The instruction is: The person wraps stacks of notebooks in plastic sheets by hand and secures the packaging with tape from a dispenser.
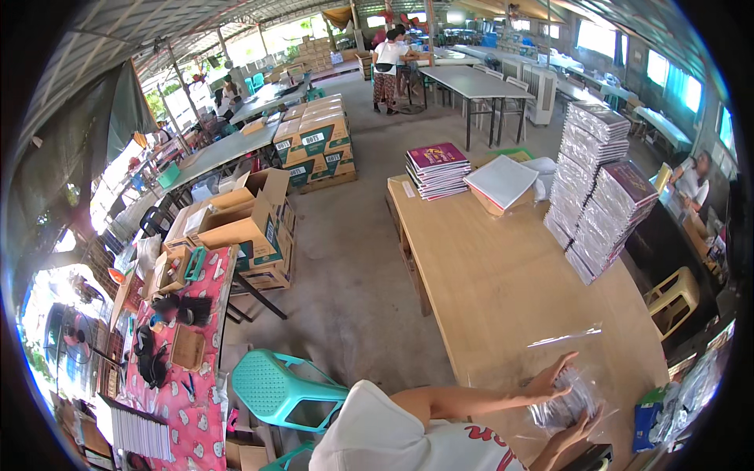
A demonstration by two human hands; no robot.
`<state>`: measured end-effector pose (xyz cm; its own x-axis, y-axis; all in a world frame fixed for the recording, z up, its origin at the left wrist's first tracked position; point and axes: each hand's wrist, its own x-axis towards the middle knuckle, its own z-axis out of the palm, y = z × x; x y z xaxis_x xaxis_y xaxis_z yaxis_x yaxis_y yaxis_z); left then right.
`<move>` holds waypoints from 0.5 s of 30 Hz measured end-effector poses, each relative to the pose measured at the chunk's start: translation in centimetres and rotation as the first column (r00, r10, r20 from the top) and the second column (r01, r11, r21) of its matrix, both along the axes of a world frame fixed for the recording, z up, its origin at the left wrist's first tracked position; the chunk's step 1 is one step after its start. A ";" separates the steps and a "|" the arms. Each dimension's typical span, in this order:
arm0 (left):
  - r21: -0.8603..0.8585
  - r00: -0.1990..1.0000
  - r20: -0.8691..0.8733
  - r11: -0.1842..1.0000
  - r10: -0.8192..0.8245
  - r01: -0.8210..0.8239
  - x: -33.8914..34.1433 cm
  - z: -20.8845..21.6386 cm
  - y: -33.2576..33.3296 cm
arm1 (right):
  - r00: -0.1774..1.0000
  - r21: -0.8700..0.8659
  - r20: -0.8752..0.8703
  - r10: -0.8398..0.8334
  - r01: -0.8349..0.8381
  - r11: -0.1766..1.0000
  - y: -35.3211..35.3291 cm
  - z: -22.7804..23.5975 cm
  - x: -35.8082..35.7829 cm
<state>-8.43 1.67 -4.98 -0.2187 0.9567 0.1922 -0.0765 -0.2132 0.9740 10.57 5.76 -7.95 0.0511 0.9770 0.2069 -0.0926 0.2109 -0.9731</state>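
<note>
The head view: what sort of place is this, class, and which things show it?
Probably a book-packing workshop: the stacks of plastic-wrapped books, piled cardboard boxes and long worktables suggest it.

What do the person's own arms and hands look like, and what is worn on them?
Both the left hand and the right hand are bare, without gloves. The visible forearms are uncovered too. A loose, plain white sleeve covers the left upper arm; the white shirt bears red lettering. Any rings are too small to tell.
</note>
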 end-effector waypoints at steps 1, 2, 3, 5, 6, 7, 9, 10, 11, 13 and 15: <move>-0.014 1.000 0.023 1.000 -0.017 0.018 0.3 -0.1 0.5 | 0.999 -0.040 -0.048 -0.019 0.017 0.999 0.5 -0.3 0.3; 0.053 0.998 0.009 0.997 0.061 -0.062 0.6 -1.3 0.9 | 0.996 0.071 0.076 0.040 -0.046 0.996 0.8 0.2 0.9; 0.118 0.993 0.011 0.986 0.120 -0.121 1.1 -3.3 1.4 | 0.995 0.094 0.080 0.056 -0.064 0.993 0.3 1.2 0.5; 0.225 0.879 -0.363 0.944 0.310 -0.240 2.0 -3.6 2.1 | 0.999 0.208 0.011 -0.052 0.049 0.977 0.1 1.6 3.3; 0.282 0.871 -0.301 0.908 0.389 -0.308 0.6 -4.0 1.2 | 0.992 0.237 0.024 -0.122 0.113 0.965 -1.1 4.4 1.6; 0.332 0.866 -0.224 0.871 0.446 -0.362 0.0 -4.0 0.2 | 0.976 0.348 0.057 -0.212 0.180 0.920 -2.0 6.3 0.8; 0.289 0.878 -0.209 0.885 0.431 -0.365 -0.7 -3.1 -1.8 | 0.894 0.524 0.277 -0.352 0.167 0.835 -4.0 9.5 0.9; 0.303 0.902 -0.188 0.896 0.389 -0.324 -0.4 -1.8 -2.0 | 0.812 0.562 0.444 -0.379 0.078 0.824 -4.7 11.7 0.7; 0.313 0.921 -0.173 0.906 0.350 -0.285 0.0 -0.9 -2.3 | 0.692 0.572 0.612 -0.382 -0.053 0.819 -5.2 13.7 0.2; 0.337 0.907 -0.235 0.904 0.349 -0.261 0.4 -0.7 -2.2 | 0.536 0.526 0.769 -0.348 -0.223 0.821 -4.9 16.6 -1.3; 0.333 0.904 -0.237 0.904 0.355 -0.268 0.9 -0.8 -2.0 | 0.524 0.500 0.790 -0.319 -0.249 0.829 -3.9 18.0 -2.8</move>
<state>-7.53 -0.30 -5.74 -0.3901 0.7415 0.5460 0.3124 -0.4512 0.8360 7.76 1.86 10.03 -0.3850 0.6992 0.6024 0.6919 0.6506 -0.3130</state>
